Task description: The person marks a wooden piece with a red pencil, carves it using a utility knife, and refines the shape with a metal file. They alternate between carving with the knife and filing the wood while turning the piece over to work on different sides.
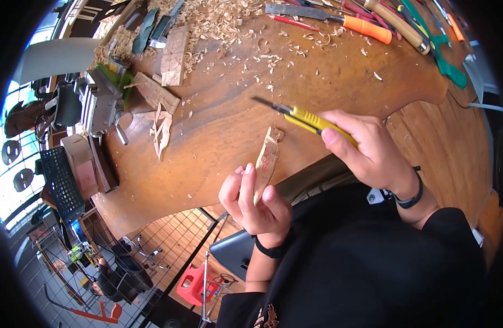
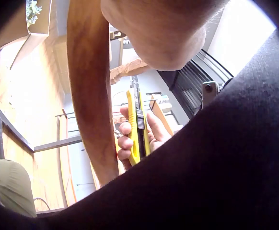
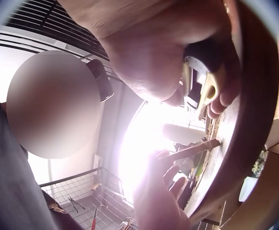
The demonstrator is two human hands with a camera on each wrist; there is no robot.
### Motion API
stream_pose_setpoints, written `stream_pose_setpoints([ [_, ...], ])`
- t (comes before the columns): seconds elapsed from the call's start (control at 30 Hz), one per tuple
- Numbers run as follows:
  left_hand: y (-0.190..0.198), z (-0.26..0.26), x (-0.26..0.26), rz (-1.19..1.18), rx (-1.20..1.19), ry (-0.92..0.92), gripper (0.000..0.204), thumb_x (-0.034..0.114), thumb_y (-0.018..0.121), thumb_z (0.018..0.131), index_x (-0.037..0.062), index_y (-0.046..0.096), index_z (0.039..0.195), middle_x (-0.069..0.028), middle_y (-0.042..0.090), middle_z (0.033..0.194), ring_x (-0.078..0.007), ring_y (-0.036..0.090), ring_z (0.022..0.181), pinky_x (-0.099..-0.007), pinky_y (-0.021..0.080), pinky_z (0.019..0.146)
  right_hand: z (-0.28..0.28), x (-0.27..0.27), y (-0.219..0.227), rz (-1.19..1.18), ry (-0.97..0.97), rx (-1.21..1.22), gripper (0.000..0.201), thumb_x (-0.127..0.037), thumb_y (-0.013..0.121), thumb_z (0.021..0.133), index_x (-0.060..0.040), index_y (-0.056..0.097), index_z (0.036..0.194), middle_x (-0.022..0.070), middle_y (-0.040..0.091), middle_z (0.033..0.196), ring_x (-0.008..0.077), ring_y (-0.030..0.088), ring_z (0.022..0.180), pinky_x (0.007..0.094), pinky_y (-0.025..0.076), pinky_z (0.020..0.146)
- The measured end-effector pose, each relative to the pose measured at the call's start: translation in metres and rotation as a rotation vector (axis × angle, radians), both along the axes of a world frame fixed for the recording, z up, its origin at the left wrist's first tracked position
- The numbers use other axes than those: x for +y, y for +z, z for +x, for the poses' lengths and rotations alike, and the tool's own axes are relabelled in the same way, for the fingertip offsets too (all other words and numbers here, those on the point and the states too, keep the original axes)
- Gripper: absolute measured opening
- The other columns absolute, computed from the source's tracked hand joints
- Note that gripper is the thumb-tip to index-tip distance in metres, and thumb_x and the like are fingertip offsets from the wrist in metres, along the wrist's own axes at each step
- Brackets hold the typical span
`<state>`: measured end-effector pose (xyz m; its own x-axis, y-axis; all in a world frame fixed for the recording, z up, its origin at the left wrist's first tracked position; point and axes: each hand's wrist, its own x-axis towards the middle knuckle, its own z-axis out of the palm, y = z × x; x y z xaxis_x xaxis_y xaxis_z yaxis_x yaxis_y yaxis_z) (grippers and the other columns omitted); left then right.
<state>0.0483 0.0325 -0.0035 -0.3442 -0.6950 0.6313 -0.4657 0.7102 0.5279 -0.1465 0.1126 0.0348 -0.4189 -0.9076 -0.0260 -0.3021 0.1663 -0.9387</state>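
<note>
Below the table edge in the head view, my left hand (image 1: pixel 257 205) pinches a small carved wood piece (image 1: pixel 269 156) between thumb and fingers. The piece is narrow, with pale cut faces and red marks on its side. My right hand (image 1: pixel 369 146) grips a yellow snap-off utility knife (image 1: pixel 311 121), its blade out and pointing to the upper left. Blade and wood are apart, the knife above and to the right. The left wrist view shows the knife (image 2: pixel 138 127) from beneath; in the right wrist view the wood piece (image 3: pixel 192 150) sticks out of the left hand (image 3: pixel 161 203).
Wood shavings (image 1: pixel 224 22) cover the far part of the wooden table (image 1: pixel 218 126). A file with an orange handle (image 1: pixel 366 29) and other tools lie at the far right. A metal vise (image 1: pixel 101 104), wood blocks (image 1: pixel 155 93) and a split offcut (image 1: pixel 161 134) are at the left.
</note>
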Motion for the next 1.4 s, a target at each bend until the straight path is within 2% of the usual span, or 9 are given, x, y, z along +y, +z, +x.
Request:
stream_pose_setpoints([
  [0.33,-0.011,-0.018,-0.007,-0.039,0.187,-0.092,0.034,0.033,0.042,0.111,0.0016,0.056,0.113,-0.0157,0.062,0.106,-0.0247,0.063,0.101,-0.0374,0.052,0.090,0.019,0.024,0.001,0.083,0.153,0.129,0.032,-0.025,0.064,0.099,0.0006,0.064,0.119,0.0170,0.068,0.093,0.0367,0.068,0.077,0.0440,0.054,0.069],
  [0.47,-0.006,-0.024,-0.008,-0.057,0.214,-0.096,0.028,0.028,0.049,0.108,0.0021,0.056,0.116,-0.0137,0.058,0.101,-0.0284,0.064,0.096,-0.0410,0.054,0.087,0.019,0.028,0.008,0.106,0.152,0.162,0.034,-0.026,0.065,0.099,0.0010,0.064,0.119,0.0163,0.067,0.090,0.0358,0.068,0.075,0.0431,0.054,0.067],
  [0.87,-0.007,-0.037,-0.009,0.107,0.593,-0.147,0.028,0.033,0.055,0.107,0.0061,0.053,0.113,-0.0069,0.052,0.091,-0.0170,0.054,0.077,-0.0336,0.048,0.069,0.029,0.034,0.010,0.112,0.194,0.149,0.035,-0.022,0.070,0.095,0.0024,0.064,0.120,0.0161,0.066,0.087,0.0339,0.067,0.072,0.0417,0.054,0.064],
  [1.0,0.009,-0.031,-0.010,0.298,0.795,-0.209,0.044,0.047,0.041,0.109,0.0047,0.051,0.117,-0.0064,0.053,0.089,-0.0175,0.056,0.073,-0.0302,0.049,0.067,0.029,0.033,0.009,0.128,0.227,0.164,0.037,-0.022,0.069,0.095,0.0018,0.063,0.123,0.0161,0.066,0.088,0.0339,0.068,0.074,0.0414,0.053,0.065],
  [1.07,0.017,-0.022,-0.015,0.461,0.850,-0.532,0.051,0.052,0.035,0.109,0.0036,0.050,0.118,-0.0084,0.054,0.091,-0.0187,0.058,0.069,-0.0311,0.051,0.063,0.029,0.031,0.008,0.109,0.211,0.180,0.035,-0.023,0.069,0.095,0.0023,0.064,0.119,0.0160,0.065,0.086,0.0335,0.067,0.070,0.0414,0.054,0.063],
  [1.1,0.022,-0.032,-0.010,0.476,0.981,-0.485,0.052,0.052,0.037,0.109,0.0029,0.054,0.107,-0.0080,0.055,0.080,-0.0196,0.058,0.059,-0.0325,0.052,0.054,0.029,0.030,0.008,0.090,0.193,0.196,0.033,-0.023,0.069,0.095,0.0027,0.064,0.115,0.0159,0.064,0.083,0.0331,0.067,0.067,0.0414,0.054,0.061],
  [1.2,0.029,-0.019,-0.017,0.542,0.733,-0.661,0.052,0.051,0.040,0.108,0.0033,0.055,0.091,-0.0055,0.052,0.065,-0.0198,0.056,0.050,-0.0324,0.050,0.047,0.027,0.030,0.007,0.090,0.202,0.210,0.034,-0.025,0.069,0.096,0.0028,0.065,0.115,0.0158,0.064,0.081,0.0335,0.067,0.066,0.0417,0.054,0.060],
  [1.23,0.030,-0.022,-0.011,0.501,0.702,-0.528,0.053,0.050,0.041,0.107,0.0058,0.051,0.079,-0.0033,0.047,0.056,-0.0201,0.053,0.043,-0.0324,0.047,0.043,0.026,0.030,0.007,0.089,0.202,0.210,0.034,-0.025,0.069,0.096,0.0028,0.065,0.115,0.0158,0.064,0.081,0.0335,0.067,0.066,0.0417,0.054,0.060],
  [1.4,0.030,-0.021,-0.007,0.475,0.656,-0.481,0.049,0.047,0.040,0.108,0.0076,0.046,0.080,-0.0033,0.044,0.059,-0.0187,0.049,0.043,-0.0313,0.046,0.047,0.030,0.030,0.004,0.130,0.223,0.222,0.038,-0.030,0.065,0.099,0.0050,0.065,0.116,0.0185,0.066,0.077,0.0357,0.068,0.064,0.0431,0.055,0.059],
])
